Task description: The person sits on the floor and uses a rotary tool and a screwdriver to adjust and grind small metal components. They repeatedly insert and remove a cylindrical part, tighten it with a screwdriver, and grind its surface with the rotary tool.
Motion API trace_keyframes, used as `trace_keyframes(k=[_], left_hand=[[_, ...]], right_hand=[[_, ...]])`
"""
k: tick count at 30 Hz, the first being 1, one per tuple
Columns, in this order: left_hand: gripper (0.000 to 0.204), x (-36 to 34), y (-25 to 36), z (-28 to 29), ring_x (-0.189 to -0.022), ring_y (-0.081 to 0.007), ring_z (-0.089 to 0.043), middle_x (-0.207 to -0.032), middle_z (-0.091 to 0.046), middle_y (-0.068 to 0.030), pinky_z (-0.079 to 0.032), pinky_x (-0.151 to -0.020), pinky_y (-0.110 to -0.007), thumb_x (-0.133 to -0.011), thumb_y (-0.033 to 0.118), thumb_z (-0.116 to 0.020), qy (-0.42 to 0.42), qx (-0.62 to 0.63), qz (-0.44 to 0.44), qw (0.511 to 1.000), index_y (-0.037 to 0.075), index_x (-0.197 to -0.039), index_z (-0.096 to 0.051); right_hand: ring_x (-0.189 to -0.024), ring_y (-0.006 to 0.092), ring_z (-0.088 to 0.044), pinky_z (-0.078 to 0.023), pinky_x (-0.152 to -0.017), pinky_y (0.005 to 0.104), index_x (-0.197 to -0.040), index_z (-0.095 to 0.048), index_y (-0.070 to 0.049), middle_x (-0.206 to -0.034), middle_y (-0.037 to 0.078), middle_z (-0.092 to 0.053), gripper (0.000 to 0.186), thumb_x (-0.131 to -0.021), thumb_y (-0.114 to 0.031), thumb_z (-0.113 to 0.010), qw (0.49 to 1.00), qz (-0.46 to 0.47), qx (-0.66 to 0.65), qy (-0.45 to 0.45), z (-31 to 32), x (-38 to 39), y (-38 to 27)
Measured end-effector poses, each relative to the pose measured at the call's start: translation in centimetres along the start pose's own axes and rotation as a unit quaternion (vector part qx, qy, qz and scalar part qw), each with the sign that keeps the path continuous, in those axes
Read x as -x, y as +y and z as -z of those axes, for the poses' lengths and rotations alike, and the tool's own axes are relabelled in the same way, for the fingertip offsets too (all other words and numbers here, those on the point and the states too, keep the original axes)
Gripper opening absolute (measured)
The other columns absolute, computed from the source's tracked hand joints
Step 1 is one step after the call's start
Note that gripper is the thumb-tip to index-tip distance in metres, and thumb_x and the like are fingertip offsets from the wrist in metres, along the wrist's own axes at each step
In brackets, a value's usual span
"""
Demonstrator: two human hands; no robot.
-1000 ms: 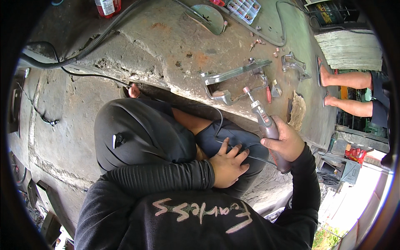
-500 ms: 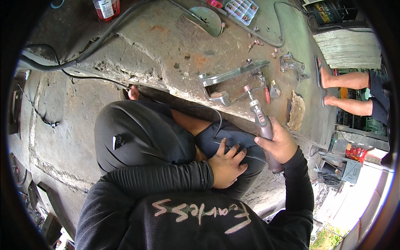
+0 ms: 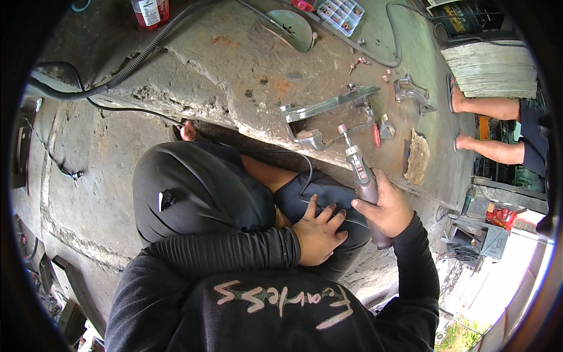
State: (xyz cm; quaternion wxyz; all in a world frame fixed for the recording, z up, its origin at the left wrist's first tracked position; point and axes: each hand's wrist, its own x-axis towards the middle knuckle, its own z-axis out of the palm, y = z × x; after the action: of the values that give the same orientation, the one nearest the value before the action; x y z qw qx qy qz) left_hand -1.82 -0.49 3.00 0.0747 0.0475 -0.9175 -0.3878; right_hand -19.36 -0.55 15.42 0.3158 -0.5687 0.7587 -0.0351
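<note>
— My fingers (image 3: 362,202) on the right hand (image 3: 384,208) are wrapped tight around the body of a rotary tool (image 3: 360,179), its thin bit tilted up toward the metal bracket (image 3: 328,111) lying on the concrete surface (image 3: 234,64).

— And the other hand?

— My left hand (image 3: 316,234) lies flat, fingers spread and holding nothing, on my dark-trousered knee (image 3: 316,196), just beside the tool's cord. I judge that it steadies me while I crouch.

— Why grip the tool so low?

— Probably for control: holding the thick end keeps the bit clear and pointed at the bracket, near but not touching it.

— Your arms?

— Both sleeves bend in from below, the left forearm crossing my lap, the right wrist cocked upward.
</note>
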Motion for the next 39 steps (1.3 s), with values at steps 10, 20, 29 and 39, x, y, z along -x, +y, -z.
trace_keyframes(k=[10, 20, 29, 39], left_hand=[[0.052, 0.0, -0.1, 0.2, -0.137, -0.0366, -0.034, -0.145, -0.040, -0.0181, -0.018, -0.108, -0.074, -0.082, 0.037, -0.067, -0.003, 0.004, 0.005, 1.000, 0.017, -0.129, -0.060], [0.053, 0.0, -0.1, 0.2, -0.137, -0.0364, -0.035, -0.145, -0.040, -0.0179, -0.018, -0.107, -0.073, -0.081, 0.038, -0.068, 0.001, -0.001, 0.004, 1.000, 0.017, -0.129, -0.061], [0.051, -0.1, 0.1, 0.1, -0.137, -0.0364, -0.035, -0.145, -0.040, -0.0186, -0.017, -0.109, -0.071, -0.082, 0.036, -0.067, -0.004, 0.011, 0.013, 1.000, 0.016, -0.129, -0.061], [0.031, -0.8, -0.2, 5.3, -0.102, -0.0312, -0.060, -0.109, -0.061, -0.0131, -0.045, -0.093, -0.044, -0.074, 0.011, -0.072, 0.255, 0.076, -0.087, 0.960, 0.004, -0.104, -0.066]], right_hand=[[-0.088, 0.0473, -0.063, -0.051, -0.074, 0.0492, -0.117, -0.044, 0.003, -0.090, 0.028, -0.064, 0.055, -0.080, -0.022, -0.076, 0.999, 0.004, 0.041, 0.012, -0.8, -0.3, -0.4], [-0.091, 0.0426, -0.065, -0.051, -0.078, 0.0447, -0.122, -0.045, 0.003, -0.095, 0.027, -0.065, 0.055, -0.080, -0.018, -0.075, 1.000, -0.007, -0.019, 0.014, -0.7, -0.1, 0.3], [-0.099, 0.0156, -0.058, -0.048, -0.089, 0.0309, -0.138, -0.040, 0.002, -0.110, 0.009, -0.059, 0.070, -0.078, -0.011, -0.074, 0.958, -0.029, -0.284, 0.000, 0.6, 1.7, 2.5], [-0.072, 0.0263, -0.065, -0.058, -0.061, 0.0403, -0.143, -0.034, 0.002, -0.099, 0.016, -0.059, 0.083, -0.082, -0.038, -0.074, 0.717, 0.074, -0.690, 0.072, -4.4, 4.3, 8.2]])
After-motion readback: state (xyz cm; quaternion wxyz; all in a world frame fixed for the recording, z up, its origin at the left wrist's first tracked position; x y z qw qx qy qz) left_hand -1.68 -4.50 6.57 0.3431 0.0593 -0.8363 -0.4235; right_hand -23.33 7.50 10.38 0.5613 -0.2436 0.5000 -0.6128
